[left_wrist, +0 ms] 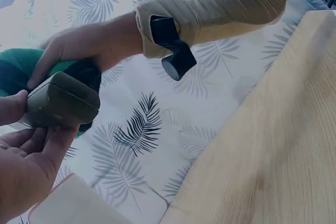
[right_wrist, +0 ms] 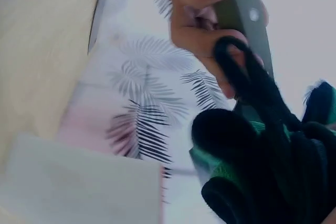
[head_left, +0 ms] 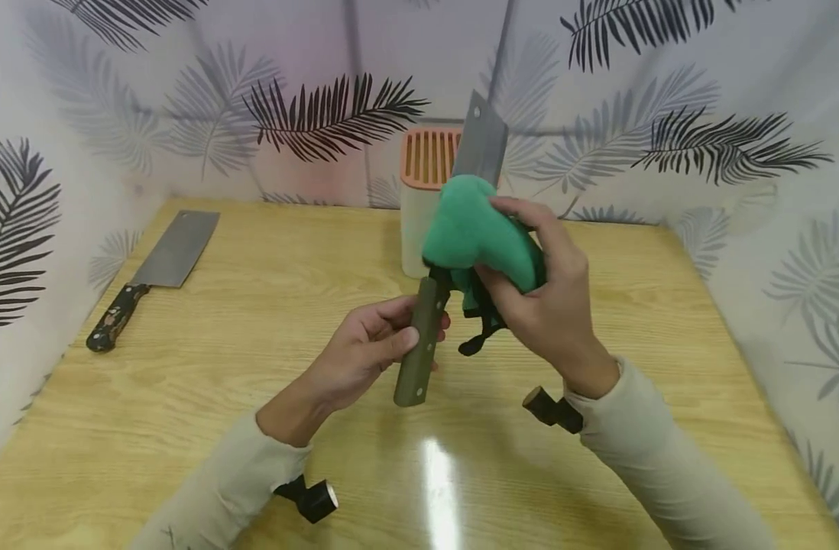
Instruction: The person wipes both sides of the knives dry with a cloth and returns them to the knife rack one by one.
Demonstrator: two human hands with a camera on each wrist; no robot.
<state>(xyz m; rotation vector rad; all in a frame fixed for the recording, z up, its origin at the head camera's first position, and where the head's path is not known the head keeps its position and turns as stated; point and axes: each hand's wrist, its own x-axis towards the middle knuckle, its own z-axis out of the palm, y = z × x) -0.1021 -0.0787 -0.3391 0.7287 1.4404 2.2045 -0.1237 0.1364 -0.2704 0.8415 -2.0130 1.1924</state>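
Observation:
My left hand (head_left: 367, 347) grips the olive-green handle of a cleaver (head_left: 484, 141), which is held up off the table with its blade pointing away. In my right hand (head_left: 553, 286) is a green cloth (head_left: 477, 229) with dark edging and a hanging loop, bunched against the cleaver where handle meets blade. The cloth hides the lower part of the blade. In the left wrist view the butt of the handle (left_wrist: 68, 100) sits between thumb and fingers. The right wrist view shows the cloth's dark loop (right_wrist: 252, 77) in front of the handle.
A white knife block (head_left: 416, 221) with an orange slotted top stands at the back, behind the cleaver. A second cleaver (head_left: 175, 252) with a dark, worn handle lies on the wooden table (head_left: 289, 252) at the left. Leaf-patterned fabric (head_left: 220, 99) hangs around the table.

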